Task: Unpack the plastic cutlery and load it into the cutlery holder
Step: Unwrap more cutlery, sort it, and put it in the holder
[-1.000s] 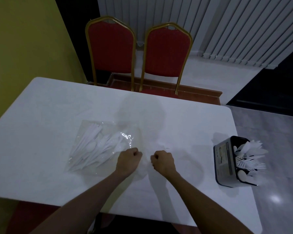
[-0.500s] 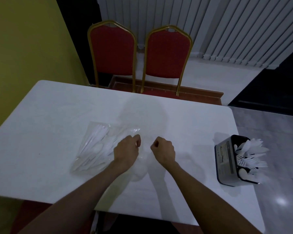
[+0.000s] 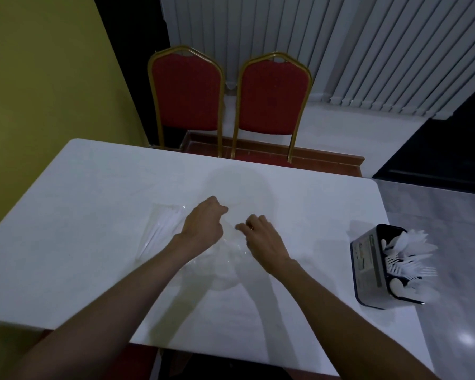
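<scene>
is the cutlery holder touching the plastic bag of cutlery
Apart. The head view shows the cutlery holder near the table's right edge, with bare white table between it and the plastic bag.

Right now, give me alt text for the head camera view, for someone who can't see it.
Two bare hands, left hand and right hand, pinch a clear plastic bag of white cutlery on a white table. A dark cutlery holder, already holding white utensils, sits at the table's right edge.

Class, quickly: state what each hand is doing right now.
Left hand: closed, pinching the clear plastic bag.
Right hand: closed, pinching the same bag.
</scene>
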Motion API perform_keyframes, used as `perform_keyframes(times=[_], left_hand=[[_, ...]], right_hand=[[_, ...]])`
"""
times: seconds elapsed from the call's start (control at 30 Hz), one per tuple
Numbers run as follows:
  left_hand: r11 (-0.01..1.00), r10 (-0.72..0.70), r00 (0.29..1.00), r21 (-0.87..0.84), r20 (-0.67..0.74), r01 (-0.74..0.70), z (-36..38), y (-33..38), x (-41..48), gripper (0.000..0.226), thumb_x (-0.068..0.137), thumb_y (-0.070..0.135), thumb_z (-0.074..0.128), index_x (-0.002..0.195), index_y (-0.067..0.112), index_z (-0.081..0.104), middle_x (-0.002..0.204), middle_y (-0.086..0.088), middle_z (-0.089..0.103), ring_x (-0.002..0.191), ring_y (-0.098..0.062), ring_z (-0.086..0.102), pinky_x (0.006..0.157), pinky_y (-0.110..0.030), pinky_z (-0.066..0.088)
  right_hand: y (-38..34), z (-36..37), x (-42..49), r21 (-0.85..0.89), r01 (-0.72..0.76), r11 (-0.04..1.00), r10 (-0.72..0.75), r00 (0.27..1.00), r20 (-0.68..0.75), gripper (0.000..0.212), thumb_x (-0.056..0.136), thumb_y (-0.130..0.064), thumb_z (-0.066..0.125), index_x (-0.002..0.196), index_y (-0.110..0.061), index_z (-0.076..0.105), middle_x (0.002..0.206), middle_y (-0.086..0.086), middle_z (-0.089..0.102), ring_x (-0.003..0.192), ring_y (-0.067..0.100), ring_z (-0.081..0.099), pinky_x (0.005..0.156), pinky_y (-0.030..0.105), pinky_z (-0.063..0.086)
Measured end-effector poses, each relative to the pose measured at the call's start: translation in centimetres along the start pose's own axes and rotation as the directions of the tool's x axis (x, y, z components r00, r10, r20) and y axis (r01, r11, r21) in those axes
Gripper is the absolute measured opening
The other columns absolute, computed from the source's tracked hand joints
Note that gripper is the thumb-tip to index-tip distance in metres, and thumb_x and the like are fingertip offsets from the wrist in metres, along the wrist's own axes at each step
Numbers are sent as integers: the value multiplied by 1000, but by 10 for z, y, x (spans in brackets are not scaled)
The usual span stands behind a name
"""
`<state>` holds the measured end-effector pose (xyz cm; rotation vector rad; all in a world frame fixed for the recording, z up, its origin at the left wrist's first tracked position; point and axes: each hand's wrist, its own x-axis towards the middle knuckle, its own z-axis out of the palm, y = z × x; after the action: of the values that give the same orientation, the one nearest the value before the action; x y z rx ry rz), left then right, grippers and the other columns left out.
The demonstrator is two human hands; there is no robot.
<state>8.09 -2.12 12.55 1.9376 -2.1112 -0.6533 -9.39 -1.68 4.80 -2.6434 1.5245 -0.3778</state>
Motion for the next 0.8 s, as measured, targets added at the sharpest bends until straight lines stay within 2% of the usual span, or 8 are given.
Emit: perform_keyframes(times=[0.13, 0.23, 0.33, 0.4, 0.47, 0.53, 0.67, 0.8], left_hand=[[992, 127, 992, -28, 24, -126, 1, 7, -1, 47, 82, -6, 54, 127, 7, 58, 122, -6, 52, 114, -22, 52, 91, -24, 45], [974, 219, 976, -60, 9, -218, 7, 12, -5, 44, 84, -3, 52, 127, 5, 58, 128, -4, 51, 116, -19, 51, 90, -18, 41], [946, 217, 976, -251, 18, -206, 17, 21, -10, 43, 87, 5, 55, 130, 11, 56, 127, 2, 50, 99, -9, 54, 77, -5, 39], [885, 183, 983, -437, 3, -164, 22, 21, -8, 33, 89, 14, 59, 122, 17, 62, 121, 7, 54, 88, -6, 58, 74, -3, 43], [843, -4, 995, -536, -103, -52, 25, 1, -2, 21, 92, 16, 57, 109, 17, 69, 112, 6, 59, 85, -7, 61, 72, -3, 43], [846, -296, 934, -509, -201, 158, 32, -45, 6, 22, 92, 9, 54, 104, 11, 71, 109, -5, 65, 91, -17, 63, 79, -14, 44], [800, -600, 775, -138, -198, 584, 51, -155, 1, 29, 85, 1, 43, 99, -11, 65, 101, -30, 63, 97, -47, 59, 86, -50, 47], [690, -723, 691, -22, 28, 723, 69, -190, -11, 47, 96, 21, 25, 118, -9, 53, 120, -27, 50, 113, -42, 48, 95, -43, 43]], right_hand=[[9, -4, 4, 121, -396, 910, 320, 859, 400, 92, 85, -14, 70, 154, -12, 9, 131, 16, 44, 115, 31, 50, 94, 39, 48], [13, -8, 10, 372, -565, 737, 325, 778, 538, 67, 83, -15, 73, 141, -6, 41, 122, 15, 57, 104, 23, 60, 90, 30, 49], [1, -13, 15, 622, -768, 155, 251, 639, 727, 14, 90, -2, 58, 102, 0, 65, 87, 9, 67, 66, 7, 66, 63, 18, 51], [-5, -7, 15, 557, -811, -177, 143, 539, 830, 19, 96, -6, 50, 109, -1, 63, 101, 13, 70, 83, 15, 72, 69, 26, 57], [-6, 3, 10, 466, -799, -380, 94, 468, 879, 28, 101, -15, 43, 123, -4, 57, 119, 18, 66, 107, 29, 66, 89, 37, 55], [-5, 9, 3, 420, -738, -529, 90, 443, 892, 33, 104, -21, 36, 125, -4, 54, 119, 21, 65, 106, 33, 65, 89, 40, 54], [1, 20, -7, 426, -689, -586, 148, 426, 892, 32, 100, -9, 40, 128, 0, 52, 115, 21, 66, 93, 32, 70, 73, 37, 60], [2, 35, -8, 370, -788, -492, 135, 351, 927, 47, 105, -33, 32, 132, -1, 52, 123, 15, 64, 96, 25, 66, 79, 31, 53]])
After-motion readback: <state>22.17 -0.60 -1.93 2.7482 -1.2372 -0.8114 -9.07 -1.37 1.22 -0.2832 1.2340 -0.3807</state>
